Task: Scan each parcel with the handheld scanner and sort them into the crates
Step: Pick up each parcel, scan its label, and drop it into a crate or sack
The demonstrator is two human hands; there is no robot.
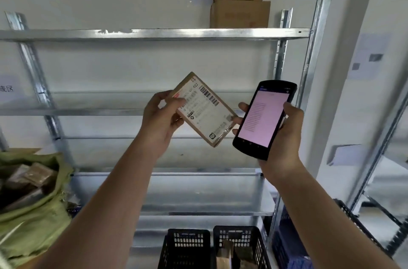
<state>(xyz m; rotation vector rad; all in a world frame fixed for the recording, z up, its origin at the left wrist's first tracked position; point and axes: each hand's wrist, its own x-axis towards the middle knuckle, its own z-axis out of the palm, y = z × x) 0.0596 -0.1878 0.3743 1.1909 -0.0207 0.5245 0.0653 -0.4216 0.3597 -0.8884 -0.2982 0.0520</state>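
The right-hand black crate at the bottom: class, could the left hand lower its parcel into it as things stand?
Probably yes. The left hand grips the parcel in open air above the crate, whose top is open with room beside the few parcels inside; nothing visible blocks the way down.

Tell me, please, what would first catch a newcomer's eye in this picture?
Centre frame, the left hand holds up a labelled brown parcel, and beside it the right hand grips the handheld scanner, its screen glowing pink. Two black crates stand at the bottom.
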